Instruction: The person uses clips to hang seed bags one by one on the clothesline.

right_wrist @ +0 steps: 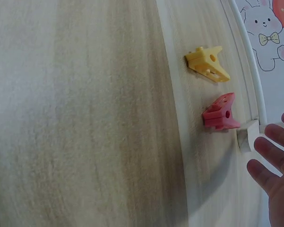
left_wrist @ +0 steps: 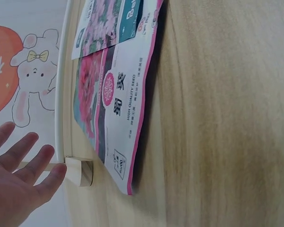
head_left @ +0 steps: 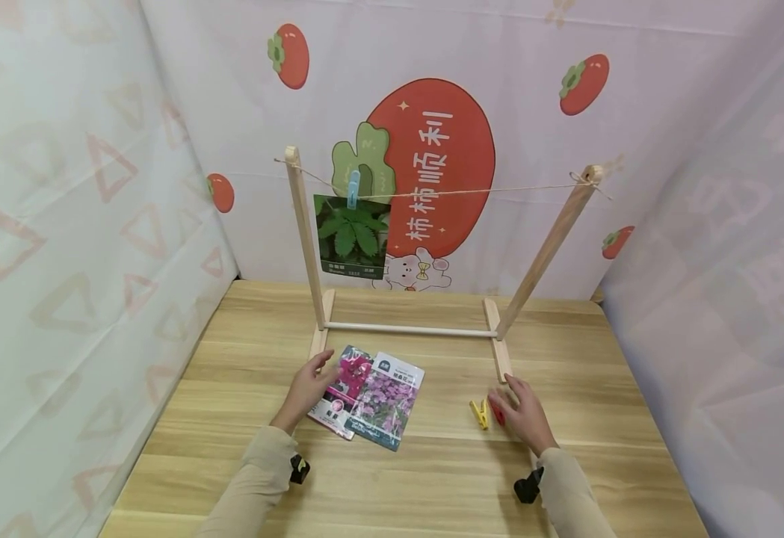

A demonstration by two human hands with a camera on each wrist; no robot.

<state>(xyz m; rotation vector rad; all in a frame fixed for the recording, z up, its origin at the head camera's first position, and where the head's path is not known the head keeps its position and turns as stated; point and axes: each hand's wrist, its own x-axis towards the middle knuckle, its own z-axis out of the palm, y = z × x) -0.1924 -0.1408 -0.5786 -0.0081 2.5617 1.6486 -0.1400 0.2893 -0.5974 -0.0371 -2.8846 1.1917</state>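
Two seed packets lie overlapped on the table: one with purple flowers [head_left: 386, 400] on top, one with magenta flowers [left_wrist: 114, 97] partly beneath it. My left hand [head_left: 307, 390] is just left of them, fingers spread and holding nothing; in the left wrist view the hand [left_wrist: 19, 182] stays apart from the packets. On the right, a yellow clothespin [right_wrist: 208, 64] and a red clothespin [right_wrist: 221, 112] lie side by side. My right hand [head_left: 526, 415] hovers beside the red one with its fingers extended. A blue clothespin [head_left: 353, 190] holds a green-leaf packet [head_left: 353, 237] on a string.
The string [head_left: 459, 192] runs between two wooden posts, a left one [head_left: 306, 239] and a right one [head_left: 549, 250]. A white rod [head_left: 412, 329] joins their feet, one of which [head_left: 501, 359] reaches toward my right hand. Printed cloth walls [head_left: 519, 239] surround the table.
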